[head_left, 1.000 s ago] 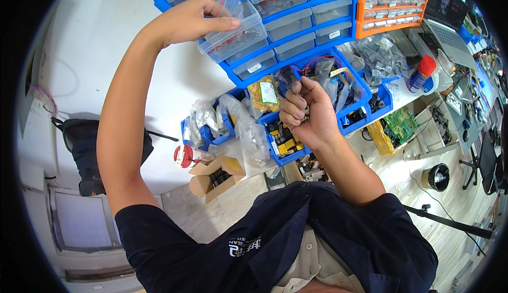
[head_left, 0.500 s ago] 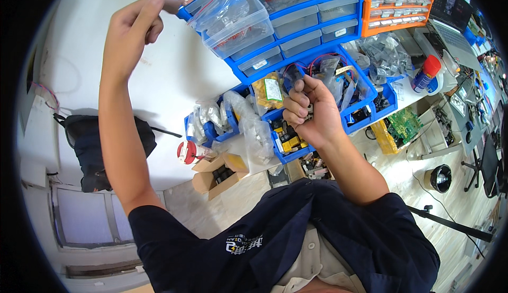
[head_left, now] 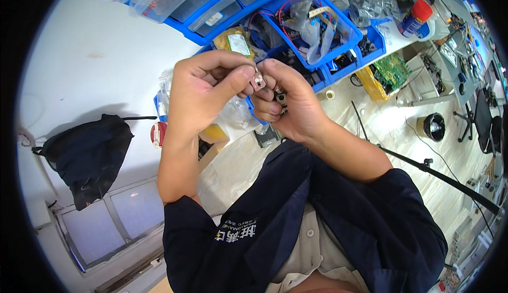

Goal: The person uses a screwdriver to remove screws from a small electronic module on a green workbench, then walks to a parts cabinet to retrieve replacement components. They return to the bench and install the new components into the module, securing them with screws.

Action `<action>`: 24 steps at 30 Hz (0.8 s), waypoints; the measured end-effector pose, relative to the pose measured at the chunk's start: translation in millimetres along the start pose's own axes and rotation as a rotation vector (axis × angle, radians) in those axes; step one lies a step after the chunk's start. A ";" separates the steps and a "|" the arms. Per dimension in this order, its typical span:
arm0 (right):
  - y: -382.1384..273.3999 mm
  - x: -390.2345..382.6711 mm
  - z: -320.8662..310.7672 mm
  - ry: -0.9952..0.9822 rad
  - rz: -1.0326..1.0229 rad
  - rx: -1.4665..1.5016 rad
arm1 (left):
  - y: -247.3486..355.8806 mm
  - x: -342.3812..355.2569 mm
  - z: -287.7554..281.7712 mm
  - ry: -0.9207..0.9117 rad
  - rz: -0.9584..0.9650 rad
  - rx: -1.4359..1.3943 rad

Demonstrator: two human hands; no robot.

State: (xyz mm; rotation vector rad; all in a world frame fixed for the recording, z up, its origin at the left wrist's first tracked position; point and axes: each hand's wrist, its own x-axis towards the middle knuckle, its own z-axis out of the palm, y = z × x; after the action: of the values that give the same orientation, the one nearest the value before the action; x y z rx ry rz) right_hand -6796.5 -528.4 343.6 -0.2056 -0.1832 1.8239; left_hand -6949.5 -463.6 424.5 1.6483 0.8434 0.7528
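Observation:
In front of my chest my two hands meet, fingertips close together. My left hand (head_left: 206, 89) is closed, pinching a small square electronic component (head_left: 258, 83) with a silvery-pink face and a dark round centre, perhaps a push-button switch. The fingers of my right hand (head_left: 297, 100) are curled around at least one other small square part (head_left: 281, 98), dark-centred and partly hidden by the fingers. My right thumb and index fingertip lie right beside the component in my left hand; whether they touch it is hard to tell.
Beyond my hands stands a blue drawer cabinet (head_left: 196, 35) with clear drawers. Blue bins (head_left: 346, 44) hold wires and bagged parts, with a yellow bag (head_left: 233, 42) alongside. A green circuit board (head_left: 390, 74), a red-capped spray can (head_left: 415, 18) and a black tripod leg (head_left: 407, 158) are at right.
My left hand has come down and right from beside the drawers, carrying the small component to my right hand. My right hand has shifted slightly left. The view has tilted away from the cabinet.

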 end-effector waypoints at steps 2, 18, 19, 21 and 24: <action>-2.5 -6.3 -5.3 -0.067 -0.064 -0.135 | -2.4 -2.3 6.0 0.045 0.059 0.006; 6.4 -54.5 10.4 -0.132 -0.076 -0.248 | 6.3 -46.9 8.2 -0.036 0.599 0.477; 8.0 -55.7 11.9 -0.133 -0.074 -0.247 | 7.7 -49.4 4.9 -0.037 0.635 0.547; 11.5 -58.2 15.5 -0.132 -0.066 -0.268 | 10.4 -56.6 0.6 -0.029 0.657 0.566; 15.2 -59.7 19.4 -0.179 -0.050 -0.281 | 17.0 -64.8 -5.7 -0.002 0.568 0.552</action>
State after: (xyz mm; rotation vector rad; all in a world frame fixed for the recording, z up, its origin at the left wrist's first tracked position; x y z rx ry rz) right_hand -6800.2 -590.3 361.6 -0.2322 -0.5673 1.7622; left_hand -6987.2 -517.5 438.7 2.4375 0.6068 0.9542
